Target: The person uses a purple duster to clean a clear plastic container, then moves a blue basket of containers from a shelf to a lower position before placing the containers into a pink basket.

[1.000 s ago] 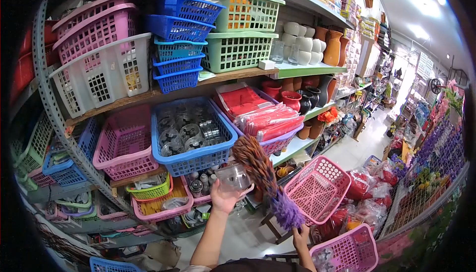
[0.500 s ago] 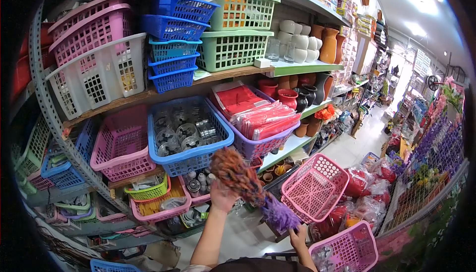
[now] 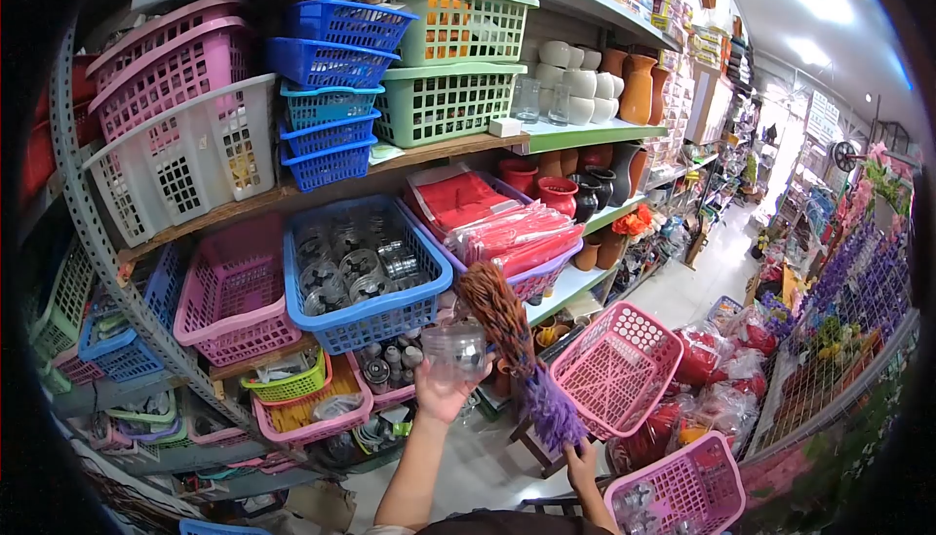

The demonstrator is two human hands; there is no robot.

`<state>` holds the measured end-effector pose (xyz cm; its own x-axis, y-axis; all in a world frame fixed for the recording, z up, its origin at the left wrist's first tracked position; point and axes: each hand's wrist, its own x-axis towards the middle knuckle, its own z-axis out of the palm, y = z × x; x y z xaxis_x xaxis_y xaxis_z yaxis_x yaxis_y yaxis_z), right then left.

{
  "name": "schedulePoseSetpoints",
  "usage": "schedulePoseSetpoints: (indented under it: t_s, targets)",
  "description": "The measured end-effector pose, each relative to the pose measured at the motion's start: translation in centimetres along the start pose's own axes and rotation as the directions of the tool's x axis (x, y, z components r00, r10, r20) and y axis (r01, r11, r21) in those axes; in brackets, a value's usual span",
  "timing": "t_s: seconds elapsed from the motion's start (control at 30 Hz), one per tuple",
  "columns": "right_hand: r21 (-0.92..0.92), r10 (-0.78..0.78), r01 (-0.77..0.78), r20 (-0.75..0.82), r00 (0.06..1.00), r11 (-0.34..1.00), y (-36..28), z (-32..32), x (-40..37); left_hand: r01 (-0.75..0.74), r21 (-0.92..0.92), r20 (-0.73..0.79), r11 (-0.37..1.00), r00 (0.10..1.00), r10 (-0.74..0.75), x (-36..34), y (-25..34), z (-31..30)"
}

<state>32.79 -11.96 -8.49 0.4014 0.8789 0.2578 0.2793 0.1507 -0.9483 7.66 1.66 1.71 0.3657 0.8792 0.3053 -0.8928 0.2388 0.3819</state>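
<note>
jar in one hand, duster laid beside it

from my remote seat i read the rack from its left end. a pink basket (image 3: 232,313) sits on the wooden shelf (image 3: 195,218)'s lower level. beside it is a blue basket (image 3: 366,318) packed with clear jars and shiny lids. under that, a low pink tray (image 3: 314,428) and a row of small bottles (image 3: 388,357) stand untouched.

next comes the left hand (image 3: 441,396). it is raised in front of the rack, palm up, with the fingers curled round the bottom of a clear jar (image 3: 454,350). the jar is upright, out of any basket and clear of the shelf, and the hold looks snug rather than loose.

to its right, the duster (image 3: 517,350) slants up from low right. its brown feather head lies along the jar's right side. i judge it is touching, though i cannot be sure from this angle. as far as i can judge the work, one jar is out and under the feathers, while the many in the blue basket look not yet handled.

the right hand (image 3: 583,467) is low in the view, closed tight on the duster's handle just under the purple fringe. beyond it, a tilted pink crate (image 3: 616,371) rests by the aisle.
</note>
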Motion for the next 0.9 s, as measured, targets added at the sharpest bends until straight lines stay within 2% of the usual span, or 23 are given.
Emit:
schedulePoseSetpoints:
  t_s: [0.07,0.13,0.2,0.23,0.27,0.3,0.4,0.47,0.5,0.53,0.57,0.6,0.67,0.7,0.77,0.83,0.87,0.9]
  targets:
    - [0.048,0.018,-0.019,0.038,0.999,0.999,-1.2,-0.5,-0.5,-0.027,0.023,-0.01,0.999,1.0,0.027,0.0,0.0,1.0]
    - [0.095,0.026,-0.033,0.071,0.997,0.995,-0.7,-0.8,-0.3,-0.062,0.0,-0.219,0.998,0.974,0.061,0.1,-0.1,1.0]
    - [-0.089,-0.125,0.139,0.149,0.981,0.986,0.9,-1.0,-0.4,-0.058,-0.075,-0.217,0.995,0.975,0.041,0.2,-0.4,1.0]
    - [-0.111,-0.052,0.072,0.172,0.984,0.991,0.7,-1.0,-0.4,-0.056,-0.147,-0.214,0.987,0.977,0.024,0.3,-0.5,1.0]
    - [-0.113,-0.049,0.068,0.168,0.985,0.991,0.8,-0.9,-0.6,-0.054,-0.221,-0.21,0.974,0.978,0.006,0.3,-0.7,1.0]
    - [-0.077,-0.027,0.038,0.14,0.99,0.996,0.9,-0.5,-0.4,-0.076,-0.19,-0.138,0.979,0.989,0.05,0.6,-1.0,1.8]
    - [-0.03,-0.032,0.035,0.087,0.996,0.999,1.7,-0.1,-0.2,-0.046,-0.234,-0.152,0.971,0.988,0.01,1.1,-1.1,0.7]
    - [-0.134,-0.232,0.248,0.125,0.965,0.959,4.1,-0.6,-0.6,-0.063,-0.228,-0.145,0.972,0.989,0.03,1.3,-0.9,1.5]
    - [-0.135,-0.229,0.246,0.127,0.965,0.96,3.5,-0.7,-0.5,-0.076,-0.225,-0.139,0.971,0.989,0.045,1.3,-0.9,2.0]
    - [-0.171,-0.154,0.187,0.189,0.97,0.967,2.1,-0.7,-0.5,-0.087,-0.222,-0.135,0.971,0.989,0.058,1.1,-0.9,2.2]
    - [-0.209,-0.079,0.132,0.246,0.966,0.969,1.1,-0.8,-0.5,-0.088,-0.312,-0.108,0.946,0.993,0.056,1.6,-1.2,1.2]
    - [-0.21,-0.078,0.131,0.245,0.966,0.969,0.6,-0.7,-0.7,-0.087,-0.313,-0.108,0.946,0.993,0.055,1.4,-1.1,1.7]
    - [-0.16,-0.024,0.064,0.236,0.971,0.985,0.1,-0.3,-0.6,0.005,-0.465,-0.157,0.885,0.984,-0.088,1.0,-0.7,3.2]
    - [-0.158,-0.027,0.067,0.238,0.971,0.985,0.2,-0.3,-0.6,0.042,-0.54,-0.112,0.841,0.986,-0.121,1.1,-0.8,1.6]
    - [-0.104,-0.152,0.177,0.212,0.965,0.979,0.7,-0.3,-0.8,0.018,-0.504,-0.159,0.863,0.981,-0.114,1.1,-0.8,0.0]
    - [-0.117,-0.19,0.216,0.203,0.961,0.969,3.3,-0.9,0.0,-0.04,-0.386,-0.24,0.922,0.969,-0.058,1.6,-0.8,-0.5]
    - [-0.134,-0.218,0.247,0.199,0.955,0.96,4.6,-1.3,-0.2,-0.042,-0.388,-0.247,0.921,0.967,-0.06,1.3,-1.0,-1.7]
    - [-0.139,-0.072,0.104,0.213,0.974,0.985,2.2,-1.8,-0.1,0.023,-0.4,-0.212,0.916,0.97,-0.117,1.1,-1.1,-3.7]
